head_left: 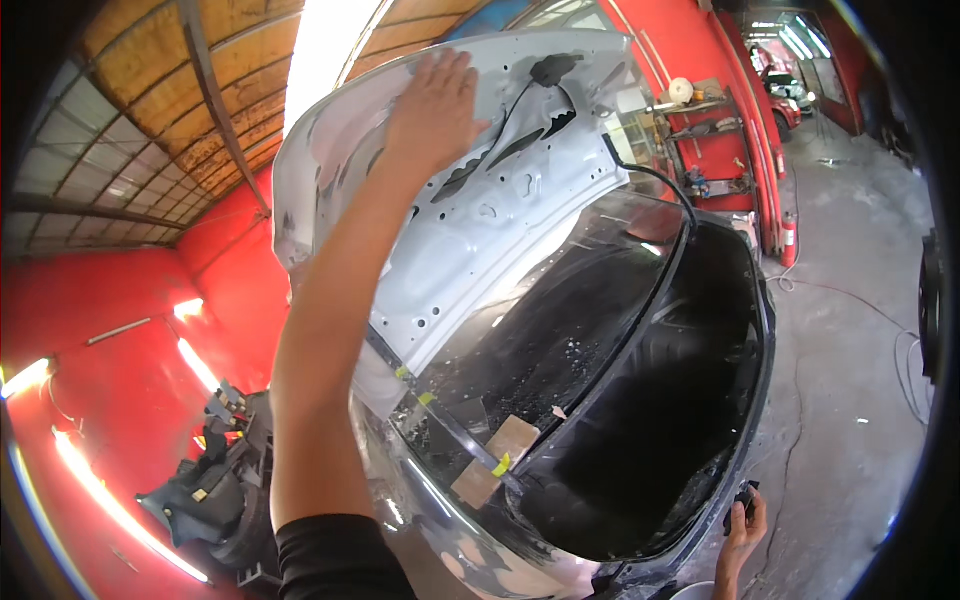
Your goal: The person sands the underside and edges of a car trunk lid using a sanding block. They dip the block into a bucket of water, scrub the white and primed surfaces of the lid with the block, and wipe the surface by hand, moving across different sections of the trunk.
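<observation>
My left hand (435,115) is raised, fingers stretched out, against the upper part of a raised pale grey car panel (470,250) with holes and cut-outs; its palm is hidden. At lower right, my right hand (742,535) grips a small black object (744,495) beside the car's edge. Below the raised panel is a glossy dark surface (640,400) bordered by black trim. A brown cardboard piece (515,440) with yellow-green tape lies at the lower middle of the car.
Red walls with light tubes (120,510) and dark car parts (210,500) are on the left. A shelf unit (710,170) and fire extinguisher (788,240) stand at the back right. Hoses and cables (870,310) cross the concrete floor; a red vehicle (783,110) is farther back.
</observation>
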`<move>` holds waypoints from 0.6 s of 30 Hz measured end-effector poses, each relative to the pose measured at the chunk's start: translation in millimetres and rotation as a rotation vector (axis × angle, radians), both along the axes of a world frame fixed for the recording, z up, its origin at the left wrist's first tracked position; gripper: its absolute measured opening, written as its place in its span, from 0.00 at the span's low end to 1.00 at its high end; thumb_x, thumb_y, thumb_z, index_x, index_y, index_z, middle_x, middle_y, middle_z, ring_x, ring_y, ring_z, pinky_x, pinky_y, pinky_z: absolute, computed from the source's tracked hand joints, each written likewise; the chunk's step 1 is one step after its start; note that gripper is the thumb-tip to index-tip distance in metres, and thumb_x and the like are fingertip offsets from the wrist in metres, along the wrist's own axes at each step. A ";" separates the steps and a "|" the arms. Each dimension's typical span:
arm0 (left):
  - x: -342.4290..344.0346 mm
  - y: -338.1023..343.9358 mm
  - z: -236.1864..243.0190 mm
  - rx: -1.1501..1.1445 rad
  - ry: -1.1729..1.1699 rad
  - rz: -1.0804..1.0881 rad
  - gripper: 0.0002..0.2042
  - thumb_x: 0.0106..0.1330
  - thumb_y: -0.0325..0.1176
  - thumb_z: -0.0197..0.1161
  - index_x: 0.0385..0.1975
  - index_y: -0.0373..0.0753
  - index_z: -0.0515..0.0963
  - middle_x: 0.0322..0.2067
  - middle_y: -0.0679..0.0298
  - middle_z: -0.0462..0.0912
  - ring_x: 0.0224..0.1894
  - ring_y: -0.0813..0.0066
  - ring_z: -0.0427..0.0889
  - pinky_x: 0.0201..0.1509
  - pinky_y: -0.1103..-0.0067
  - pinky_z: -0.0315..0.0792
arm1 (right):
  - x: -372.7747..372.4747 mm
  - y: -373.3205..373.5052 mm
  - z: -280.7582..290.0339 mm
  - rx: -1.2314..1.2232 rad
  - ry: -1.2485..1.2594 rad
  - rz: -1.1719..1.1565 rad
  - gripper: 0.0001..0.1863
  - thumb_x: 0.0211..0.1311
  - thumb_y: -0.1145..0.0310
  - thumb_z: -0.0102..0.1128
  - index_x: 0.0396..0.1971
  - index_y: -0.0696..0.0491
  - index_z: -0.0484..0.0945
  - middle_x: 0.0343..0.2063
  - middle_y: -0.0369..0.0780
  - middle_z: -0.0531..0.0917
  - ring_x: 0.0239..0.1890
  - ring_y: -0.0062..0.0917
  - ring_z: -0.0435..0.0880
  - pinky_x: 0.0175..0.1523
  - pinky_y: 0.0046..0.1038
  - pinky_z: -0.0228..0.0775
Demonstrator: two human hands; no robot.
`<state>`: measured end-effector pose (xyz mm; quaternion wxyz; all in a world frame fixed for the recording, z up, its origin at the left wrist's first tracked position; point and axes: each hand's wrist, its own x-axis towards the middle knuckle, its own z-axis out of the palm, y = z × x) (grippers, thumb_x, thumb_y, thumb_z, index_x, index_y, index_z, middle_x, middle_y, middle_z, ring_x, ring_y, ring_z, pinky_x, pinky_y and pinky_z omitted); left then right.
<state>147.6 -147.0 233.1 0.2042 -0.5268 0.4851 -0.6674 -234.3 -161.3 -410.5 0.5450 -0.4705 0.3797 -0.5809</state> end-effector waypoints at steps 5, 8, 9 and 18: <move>1.2 -17.0 -3.3 0.085 0.056 -0.017 0.35 0.71 0.51 0.61 0.67 0.29 0.66 0.71 0.51 0.65 0.77 0.58 0.57 0.81 0.64 0.49 | -21.6 20.9 -1.7 -0.020 0.044 -0.108 0.19 0.69 0.69 0.62 0.55 0.62 0.77 0.41 0.37 0.81 0.37 0.18 0.77 0.42 0.20 0.70; 8.2 5.8 -3.8 0.065 0.028 -0.018 0.35 0.70 0.52 0.62 0.66 0.28 0.67 0.71 0.52 0.65 0.77 0.58 0.56 0.82 0.65 0.47 | -28.1 31.5 -5.0 -0.051 0.023 -0.180 0.18 0.68 0.69 0.62 0.55 0.59 0.79 0.35 0.32 0.79 0.29 0.13 0.73 0.33 0.17 0.64; 10.2 19.2 -7.5 0.051 -0.014 -0.015 0.35 0.69 0.52 0.62 0.67 0.28 0.67 0.72 0.52 0.64 0.77 0.59 0.56 0.82 0.65 0.46 | -28.9 36.7 0.6 -0.038 0.034 -0.157 0.19 0.68 0.69 0.62 0.56 0.60 0.78 0.37 0.35 0.80 0.32 0.15 0.75 0.36 0.18 0.67; 35.5 126.4 -52.4 -0.108 -0.178 -0.014 0.34 0.71 0.44 0.57 0.72 0.29 0.62 0.76 0.53 0.58 0.79 0.60 0.52 0.83 0.66 0.44 | -1.6 106.4 56.7 -0.166 0.093 -0.181 0.16 0.66 0.73 0.62 0.53 0.58 0.80 0.36 0.34 0.78 0.34 0.16 0.76 0.37 0.19 0.70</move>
